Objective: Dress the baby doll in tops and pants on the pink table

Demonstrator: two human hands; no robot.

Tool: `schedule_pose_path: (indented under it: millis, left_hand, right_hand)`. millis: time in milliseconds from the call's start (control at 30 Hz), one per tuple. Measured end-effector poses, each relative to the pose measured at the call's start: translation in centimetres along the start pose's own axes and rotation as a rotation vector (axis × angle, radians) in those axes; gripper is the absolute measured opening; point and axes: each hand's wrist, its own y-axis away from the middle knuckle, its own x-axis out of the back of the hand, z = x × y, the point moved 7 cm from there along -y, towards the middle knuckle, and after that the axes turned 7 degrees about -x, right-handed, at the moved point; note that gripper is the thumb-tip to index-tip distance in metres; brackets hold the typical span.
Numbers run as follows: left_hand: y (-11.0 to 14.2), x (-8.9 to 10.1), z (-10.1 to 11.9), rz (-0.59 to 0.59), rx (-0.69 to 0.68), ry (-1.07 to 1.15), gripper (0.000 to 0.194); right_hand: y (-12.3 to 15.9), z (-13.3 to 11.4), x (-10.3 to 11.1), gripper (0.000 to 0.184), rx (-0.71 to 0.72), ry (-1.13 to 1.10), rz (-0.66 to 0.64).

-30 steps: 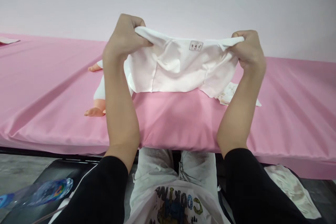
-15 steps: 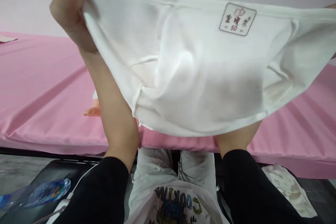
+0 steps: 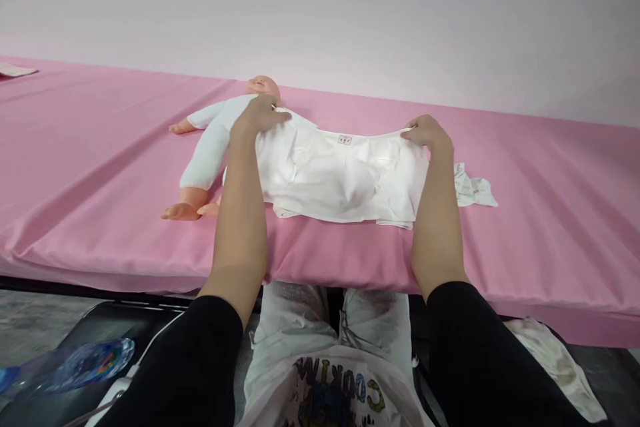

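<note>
A white baby garment (image 3: 345, 177) with a small printed label near its upper edge is stretched between my two hands, low over the pink-covered table (image 3: 100, 140). My left hand (image 3: 263, 113) pinches its upper left corner. The upper right corner is pinched by my right hand (image 3: 427, 131). Folded pale cloth (image 3: 287, 211) peeks out under the garment's lower edge. Left of it lies a baby doll (image 3: 213, 147) in white clothing, its head toward the wall; my left hand and forearm cover part of the doll.
A crumpled patterned white cloth (image 3: 475, 188) lies on the table beyond my right forearm. Below the table edge are a plastic bottle (image 3: 80, 367) on a dark seat at left and a cream cloth (image 3: 555, 360) at right. A wall (image 3: 320, 20) rises behind the table.
Both hands have lowered the white garment from close to the camera down to the table. The doll and the patterned cloth have come into view.
</note>
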Motion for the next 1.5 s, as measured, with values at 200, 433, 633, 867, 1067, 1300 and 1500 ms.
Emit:
schedule_pose_path:
  millis: [200,433,633,867,1067,1300,1500]
  left_hand:
    - [-1.0,-3.7,-1.6,0.219,-0.019,-0.035,0.031]
    - [-1.3,-6.4,-1.2,0.158,-0.020,-0.179,0.036]
    - [-1.1,-9.8,-1.4,0.104,0.026,-0.173,0.047]
    - [-1.0,-11.1,-3.1,0.085,0.102,-0.148,0.046]
    - [-1.5,-11.2,-2.8,0.043,0.093,-0.192,0.043]
    - [-2.6,-8.7,1.3,0.039,-0.194,-0.271,0.040]
    - [-2.6,-0.9,-0.9,0.209,-0.036,-0.366,0.040]
  right_hand:
    - [-2.2,1.2,-3.2,0.024,0.001,-0.061,0.117]
    - [-4.8,2.8,-5.1,0.029,-0.142,0.044,0.270]
    - [-5.5,4.7,-7.0,0.034,-0.182,0.245,0.188]
    - [-5.3,4.0,-8.0,0.036,-0.127,0.362,0.190]
    - [-5.2,4.3,-7.9,0.040,-0.163,0.424,0.194]
    - [-4.9,-0.2,-6.9,0.038,-0.169,0.503,0.189]
    - [0.1,-13.6,-10.3,0.023,0.340,0.155,0.025]
